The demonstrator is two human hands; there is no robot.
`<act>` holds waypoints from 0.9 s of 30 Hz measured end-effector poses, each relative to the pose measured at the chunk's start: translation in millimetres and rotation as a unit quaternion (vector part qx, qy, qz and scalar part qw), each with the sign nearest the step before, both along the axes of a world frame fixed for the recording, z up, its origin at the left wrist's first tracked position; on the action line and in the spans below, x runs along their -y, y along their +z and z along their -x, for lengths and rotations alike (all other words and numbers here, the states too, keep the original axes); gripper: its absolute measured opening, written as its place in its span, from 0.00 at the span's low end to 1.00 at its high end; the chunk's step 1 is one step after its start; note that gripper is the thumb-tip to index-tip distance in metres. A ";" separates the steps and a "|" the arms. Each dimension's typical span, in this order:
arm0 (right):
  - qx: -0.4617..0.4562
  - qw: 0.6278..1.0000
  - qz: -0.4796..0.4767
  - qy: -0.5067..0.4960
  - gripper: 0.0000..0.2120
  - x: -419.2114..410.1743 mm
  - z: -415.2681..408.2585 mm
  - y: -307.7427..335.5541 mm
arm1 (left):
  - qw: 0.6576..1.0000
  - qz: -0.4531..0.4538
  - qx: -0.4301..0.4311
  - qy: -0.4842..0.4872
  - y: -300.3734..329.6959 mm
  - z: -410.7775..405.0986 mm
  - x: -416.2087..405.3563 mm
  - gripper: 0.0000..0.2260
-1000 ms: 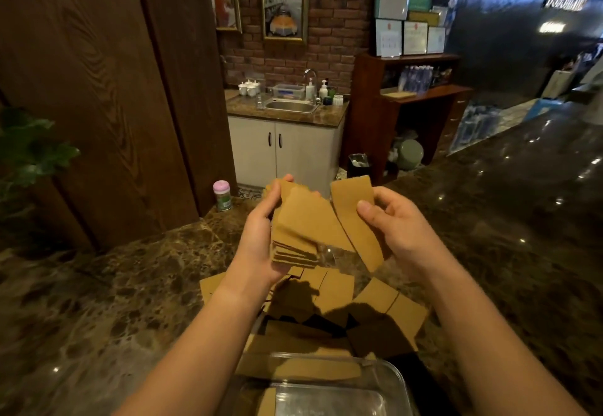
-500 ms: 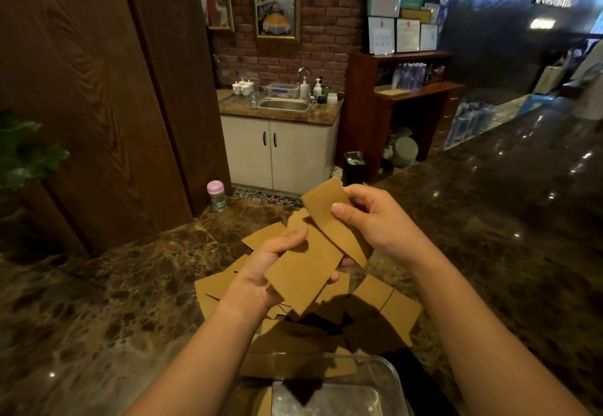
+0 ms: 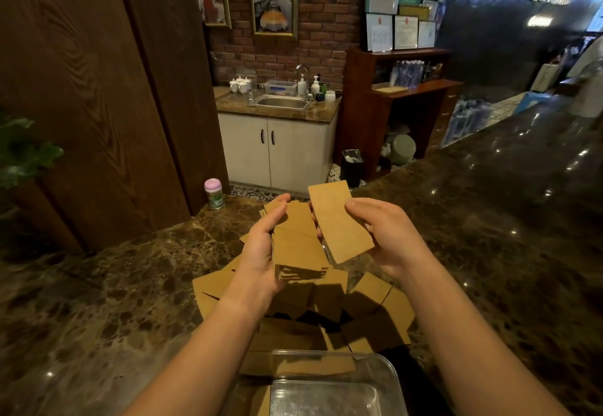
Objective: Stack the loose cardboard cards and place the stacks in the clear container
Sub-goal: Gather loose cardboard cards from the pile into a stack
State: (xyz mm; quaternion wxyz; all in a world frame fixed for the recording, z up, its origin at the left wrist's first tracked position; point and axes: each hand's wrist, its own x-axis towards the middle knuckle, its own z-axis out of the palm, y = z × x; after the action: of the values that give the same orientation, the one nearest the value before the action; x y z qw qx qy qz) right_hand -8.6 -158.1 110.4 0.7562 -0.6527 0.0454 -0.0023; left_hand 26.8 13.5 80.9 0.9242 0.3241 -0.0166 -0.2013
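Observation:
My left hand [image 3: 261, 252] grips an uneven stack of brown cardboard cards [image 3: 298, 246], held above the counter. My right hand [image 3: 388, 239] holds a single card [image 3: 339, 220] upright by its edges, just right of the stack and close to it. Below both hands, several loose cards [image 3: 375, 311] lie scattered in a pile on the dark marble counter. The clear container [image 3: 385, 370] stands at the bottom centre, nearest to me, with cardboard visible inside at its left.
A small pink-lidded jar [image 3: 213, 193] stands at the counter's far edge, left of the hands. The marble counter [image 3: 489, 252] runs off to the right. Wooden panels rise at the left; a sink cabinet [image 3: 280, 141] stands beyond the counter.
Both hands rose from low over the pile. The stack in my left hand turned more upright, and the single card in my right hand moved apart to the right of it.

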 end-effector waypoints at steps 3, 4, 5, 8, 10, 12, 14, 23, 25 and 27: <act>0.002 0.999 0.046 -0.020 0.12 -1.2 4.2 -0.3 | 0.999 0.031 -0.029 -0.003 -5.2 -2.9 -1.9 0.12; 0.010 0.997 0.074 -0.024 0.12 -1.4 5.2 -0.9 | 0.998 0.042 -0.035 -0.009 -7.4 -4.2 -2.2 0.15; 0.020 0.993 0.110 -0.028 0.13 -1.8 5.8 -1.1 | 0.998 0.045 -0.040 -0.010 -10.3 -6.3 -2.5 0.18; 0.052 0.973 0.225 -0.017 0.12 -2.6 3.7 -2.2 | 0.999 0.021 -0.030 -0.015 -15.4 -11.0 -4.9 0.21; 0.045 0.962 0.268 0.026 0.13 0.4 3.9 0.7 | 0.999 -0.022 -0.026 -0.028 -15.8 -12.9 -8.0 0.22; 0.025 0.966 0.235 0.103 0.18 7.5 3.7 3.4 | 0.997 -0.053 -0.029 -0.052 -14.1 -12.7 -10.9 0.22; 0.007 0.973 0.166 0.163 0.23 14.8 2.4 5.3 | 0.994 -0.075 -0.026 -0.081 -12.6 -11.7 -12.6 0.22; 0.203 0.924 0.324 0.017 0.27 -13.3 -14.0 -8.2 | 0.976 -0.092 -0.053 -0.189 -10.5 -1.5 1.2 0.24; 0.238 0.899 0.367 -0.033 0.26 -22.2 -15.6 -12.3 | 0.981 -0.054 -0.035 -0.184 -11.8 0.8 3.9 0.23; 0.216 0.888 0.397 -0.077 0.26 -25.7 -15.7 -15.4 | 0.989 -0.038 -0.013 -0.139 -14.2 -0.9 3.8 0.21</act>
State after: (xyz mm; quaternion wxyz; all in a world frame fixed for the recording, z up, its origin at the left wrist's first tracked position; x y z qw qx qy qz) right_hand 7.1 -132.4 95.0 0.4220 -0.8765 -0.0736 -0.2197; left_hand 27.6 9.7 66.7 0.8741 0.3514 -0.0422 -0.3326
